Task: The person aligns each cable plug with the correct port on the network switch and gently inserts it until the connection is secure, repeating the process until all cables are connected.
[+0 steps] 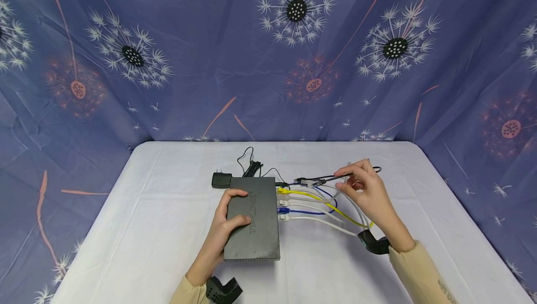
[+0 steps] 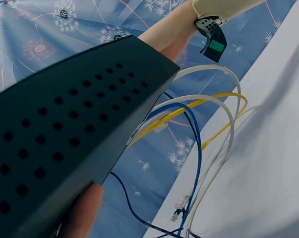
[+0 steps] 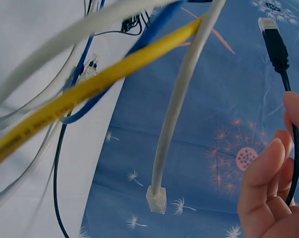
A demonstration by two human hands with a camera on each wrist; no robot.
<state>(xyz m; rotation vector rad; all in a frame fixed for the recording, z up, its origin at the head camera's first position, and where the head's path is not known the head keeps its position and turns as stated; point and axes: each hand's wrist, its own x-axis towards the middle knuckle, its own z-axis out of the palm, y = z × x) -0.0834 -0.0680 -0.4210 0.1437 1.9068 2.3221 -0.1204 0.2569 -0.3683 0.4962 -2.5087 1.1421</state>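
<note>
A black network switch (image 1: 262,229) with TP-LINK lettering is tilted up over the table, held by its left side in my left hand (image 1: 226,222). One fingertip (image 2: 87,210) shows against its vented edge in the left wrist view. Yellow (image 1: 319,195), blue (image 1: 308,211) and white or grey network cables (image 1: 319,219) run from ports on its right side. To the right, my right hand (image 1: 365,190) pinches a black network cable (image 1: 335,178) between thumb and fingers. Its black plug (image 3: 274,45) sticks out beyond the fingertips, apart from the switch.
A black power adapter (image 1: 221,180) and a bundled black cord (image 1: 252,169) lie behind the switch. One grey cable ends in a loose clear plug (image 3: 156,199) hanging near my right hand. White cloth covers the table (image 1: 138,229); a patterned blue curtain (image 1: 235,61) stands behind.
</note>
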